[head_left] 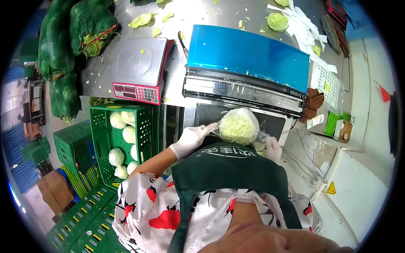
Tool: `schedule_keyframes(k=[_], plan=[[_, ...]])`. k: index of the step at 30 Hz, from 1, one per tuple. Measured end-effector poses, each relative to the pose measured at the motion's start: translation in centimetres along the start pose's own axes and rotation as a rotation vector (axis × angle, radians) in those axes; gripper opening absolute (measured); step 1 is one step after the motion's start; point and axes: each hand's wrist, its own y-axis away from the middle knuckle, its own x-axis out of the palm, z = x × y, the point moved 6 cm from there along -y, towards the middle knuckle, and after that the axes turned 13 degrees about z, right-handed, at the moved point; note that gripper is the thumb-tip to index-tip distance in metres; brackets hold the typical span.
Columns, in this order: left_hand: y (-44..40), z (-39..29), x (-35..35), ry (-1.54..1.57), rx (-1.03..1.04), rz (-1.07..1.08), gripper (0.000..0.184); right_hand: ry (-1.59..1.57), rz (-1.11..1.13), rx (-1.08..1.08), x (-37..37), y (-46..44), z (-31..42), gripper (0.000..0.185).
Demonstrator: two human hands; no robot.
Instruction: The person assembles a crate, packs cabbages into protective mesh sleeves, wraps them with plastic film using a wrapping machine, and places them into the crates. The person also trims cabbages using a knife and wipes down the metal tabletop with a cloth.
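Observation:
A pale green cabbage point(238, 126) in clear plastic film sits in front of my apron, over the dark plate point(270, 123) of the wrapping machine. My left hand point(190, 140), in a white glove, pinches the film at the cabbage's left side. On the other side, my gloved right hand point(273, 149) grips gathered clear film point(262, 137); some of its fingers are hidden. Just beyond the cabbage is the machine's film roller section point(242, 90), under a blue cover point(249, 55).
Left of the machine stands a red and silver scale point(139, 63). A green crate point(96, 139) holds several cabbages. Green mesh sacks point(59, 46) lie at the far left. Leaf scraps point(142, 20) and white strips point(301, 27) litter the metal table point(177, 12).

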Motion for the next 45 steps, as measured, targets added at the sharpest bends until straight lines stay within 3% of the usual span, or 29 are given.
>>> schedule_keyframes(k=[1, 3, 4, 6, 7, 8, 9, 10, 11, 12, 13, 14, 18, 20, 22, 24, 26, 27, 28, 30, 32, 33, 35, 36, 38, 39, 45], plan=[[0.1, 0.0, -0.8, 0.068, -0.007, -0.063, 0.038, 0.216, -0.088, -0.224, -0.6, -0.4, -0.4, 0.024], [1.1, 1.0, -0.9, 0.271, 0.018, -0.272, 0.031, -0.241, -0.011, 0.03, -2.3, 0.2, 0.9, 0.018], [1.4, 1.6, -0.6, 0.419, -0.056, -0.232, 0.028, -0.468, 0.027, 0.161, -2.7, 0.4, 1.0, 0.015], [2.1, 2.5, 0.3, 0.717, -0.209, -0.14, 0.025, -0.598, 0.264, 0.356, -2.0, 1.3, -3.0, 0.013], [2.0, 3.5, 2.8, 0.879, -0.381, 0.036, 0.024, -0.651, 0.369, 0.411, -0.6, 1.4, -4.2, 0.012], [1.7, 6.0, 9.9, 1.099, -0.289, 0.142, 0.02, -0.693, 0.454, 0.439, 1.0, 1.4, -4.2, 0.011], [1.3, 5.4, 13.3, 1.121, -0.39, 0.411, 0.023, -0.711, 0.529, 0.457, 2.4, 1.3, -3.9, 0.011], [-0.4, 4.5, 13.9, 0.761, -0.315, 0.425, 0.033, -0.706, 0.588, 0.463, 3.4, 1.0, -3.2, 0.011], [-2.1, 3.4, 14.4, 0.733, -0.16, 0.235, 0.038, -0.685, 0.639, 0.46, 4.4, 0.7, -2.5, 0.011], [-3.5, 2.4, 14.7, 0.616, -0.101, 0.391, 0.034, -0.648, 0.681, 0.45, 5.2, 0.4, -1.6, 0.011], [-4.4, 0.7, 13.7, 0.449, -0.013, 0.418, 0.031, -0.598, 0.706, 0.424, 5.6, -0.1, -0.6, 0.011], [-4.2, 1.4, 15.1, 0.555, -0.078, 0.333, 0.026, -0.537, 0.722, 0.388, 6.0, -0.4, 0.4, 0.011], [-3.9, -0.1, 10.0, 0.112, 0.309, 0.046, 0.022, -0.306, 0.727, 0.156, 7.5, -2.0, 5.3, 0.014], [-4.2, -1.5, 2.5, 0.218, 0.362, -0.273, 0.021, -0.187, 0.721, 0.018, 8.5, -2.7, 8.2, 0.015], [-4.9, -2.0, -2.2, 0.826, 0.251, -0.505, 0.032, -0.054, 0.696, -0.136, 9.7, -3.1, 11.0, 0.017], [-5.1, -2.7, -5.0, 1.365, 0.136, -0.368, 0.047, 0.077, 0.644, -0.284, 10.9, -3.4, 13.6, 0.019], [-5.6, -1.3, -4.9, 1.507, 0.128, -0.553, 0.057, 0.229, 0.542, -0.432, 12.0, -3.9, 15.3, 0.022], [-5.5, -1.2, -4.9, 1.544, 0.24, -0.59, 0.07, 0.304, 0.45, -0.508, 12.2, -4.2, 15.9, 0.023], [-4.1, -1.2, -5.0, 1.138, 0.251, -0.67, 0.068, 0.345, 0.339, -0.571, 12.0, -4.5, 16.1, 0.024], [-2.6, -0.7, -1.8, 1.859, 0.252, -0.188, 0.064, 0.262, 0.079, -0.647, 11.8, -4.7, 16.4, 0.027], [0.6, -2.5, 0.7, 2.467, 0.212, 0.51, 0.067, 0.43, -0.191, -0.746, 12.3, -2.4, 19.8, 0.034], [2.3, -1.9, 0.2, 2.469, 0.466, 0.529, 0.065, 0.455, -0.212, -0.745, 12.4, -2.1, 20.3, 0.038], [4.8, 1.8, 2.5, 2.496, 0.694, 0.37, 0.063, 0.506, -0.267, -0.774, 11.4, -2.1, 20.7, 0.04], [5.5, 5.1, 5.1, 2.521, 0.672, 0.179, 0.063, 0.53, -0.304, -0.763, 10.1, -2.6, 20.4, 0.04], [11.1, 13.9, 11.7, 2.374, 0.182, -0.585, 0.063, 0.6, -0.426, -0.731, 6.0, -4.3, 18.6, 0.038], [15.0, 17.2, 12.3, 2.262, 0.004, -0.806, 0.062, 0.59, -0.483, -0.669, 3.1, -5.7, 16.7, 0.039], [35.1, 25.4, 7.6, 1.927, -0.331, -1.561, 0.061, 0.735, -0.941, -0.16, -17.1, -10.2, 3.4, 0.049]])
